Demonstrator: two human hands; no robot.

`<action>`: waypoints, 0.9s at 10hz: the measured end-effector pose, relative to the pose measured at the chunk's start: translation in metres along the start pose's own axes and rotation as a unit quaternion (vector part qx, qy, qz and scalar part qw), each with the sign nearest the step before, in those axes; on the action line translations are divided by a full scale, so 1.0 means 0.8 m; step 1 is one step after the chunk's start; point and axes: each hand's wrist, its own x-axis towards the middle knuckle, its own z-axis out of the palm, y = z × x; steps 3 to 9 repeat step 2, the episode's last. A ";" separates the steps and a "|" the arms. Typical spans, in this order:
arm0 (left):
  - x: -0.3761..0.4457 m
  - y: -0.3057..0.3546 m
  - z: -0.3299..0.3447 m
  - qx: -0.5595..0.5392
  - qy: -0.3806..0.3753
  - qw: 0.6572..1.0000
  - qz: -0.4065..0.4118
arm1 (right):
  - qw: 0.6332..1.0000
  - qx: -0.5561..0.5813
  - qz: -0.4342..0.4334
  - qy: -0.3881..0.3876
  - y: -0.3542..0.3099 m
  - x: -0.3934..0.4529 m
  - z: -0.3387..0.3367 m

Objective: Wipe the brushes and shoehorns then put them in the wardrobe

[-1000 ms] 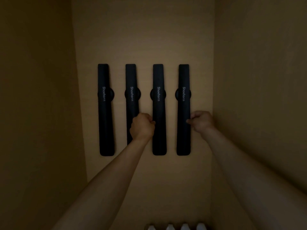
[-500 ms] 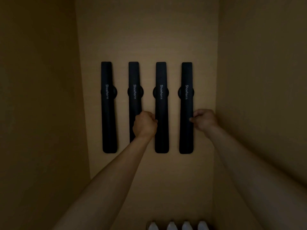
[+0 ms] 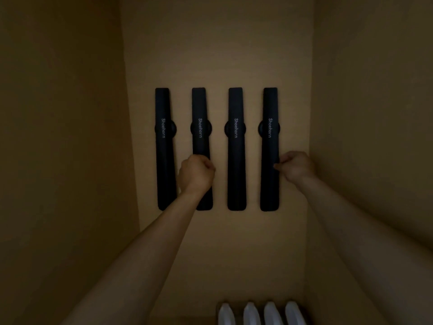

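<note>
1. Dim wardrobe interior, tan panels on both sides; the back panel (image 3: 218,55) faces the camera. Light is poor and detail is soft.
2. Four black shoehorns hang upright in a row on the back panel, each over a round dark mount at mid-length, each printed "Shoehorn": first shoehorn (image 3: 164,137), second shoehorn (image 3: 199,118), third shoehorn (image 3: 236,148), fourth shoehorn (image 3: 270,137). They are evenly spaced and do not touch one another.
3. Left hand (image 3: 195,173) is a curled fist in front of the lower half of the second shoehorn. Whether the fingers actually close round the blade or only rest against it, I cannot tell; the fist hides the contact.
4. Right hand (image 3: 294,166) sits at the right edge of the fourth shoehorn, fingertips (image 3: 277,165) pinching that edge, remaining fingers curled.
5. At the bottom edge, four white rounded objects (image 3: 260,313) stand side by side; too cropped to identify. No brushes or cloth in view.
6. Step in hand, as I judge it: the putting-away stage, seating or straightening shoehorns on their mounts. All four look hung.
7. Next move likely calls for letting go gently, without knocking either blade off its mount, then checking that both hang plumb with their neighbours. The brushes would remain to be dealt with.
</note>
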 end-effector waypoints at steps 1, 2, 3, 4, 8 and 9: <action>-0.005 -0.006 -0.017 0.023 0.008 1.000 0.005 | 0.999 -0.046 0.001 -0.008 -0.012 -0.022 -0.011; -0.009 -0.013 -0.032 0.011 0.006 1.000 0.001 | 0.998 -0.068 0.011 -0.003 -0.024 -0.047 -0.018; -0.009 -0.013 -0.032 0.011 0.006 1.000 0.001 | 0.998 -0.068 0.011 -0.003 -0.024 -0.047 -0.018; -0.009 -0.013 -0.032 0.011 0.006 1.000 0.001 | 0.998 -0.068 0.011 -0.003 -0.024 -0.047 -0.018; -0.009 -0.013 -0.032 0.011 0.006 1.000 0.001 | 0.998 -0.068 0.011 -0.003 -0.024 -0.047 -0.018; -0.009 -0.013 -0.032 0.011 0.006 1.000 0.001 | 0.998 -0.068 0.011 -0.003 -0.024 -0.047 -0.018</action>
